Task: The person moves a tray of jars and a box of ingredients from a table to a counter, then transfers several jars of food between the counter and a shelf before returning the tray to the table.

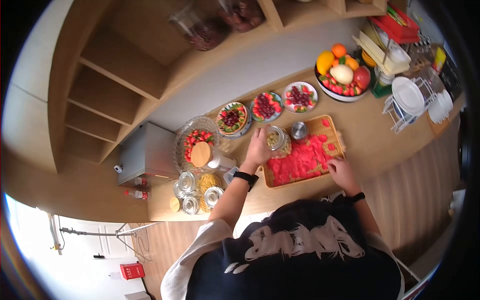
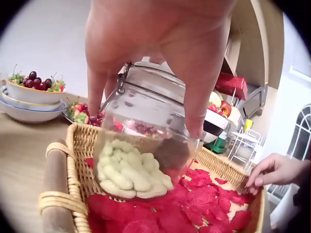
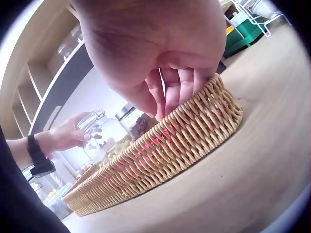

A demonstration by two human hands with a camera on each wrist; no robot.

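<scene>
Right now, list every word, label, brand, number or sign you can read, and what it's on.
None legible.
Shirt: large white lettering, too stylised to read.
Red box: white marks, too small.
Bottles by the grey cabinet: red labels, too small and blurred.

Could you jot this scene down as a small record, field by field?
Left hand: grips clear glass jar with wire clasp
Jar contents: pale, lumpy pods
Right hand: at brown wicker basket's rim; grip unclear
Basket contents: thin red pieces
Beyond basket: three dishes of fruit, large fruit-filled bowl
</scene>
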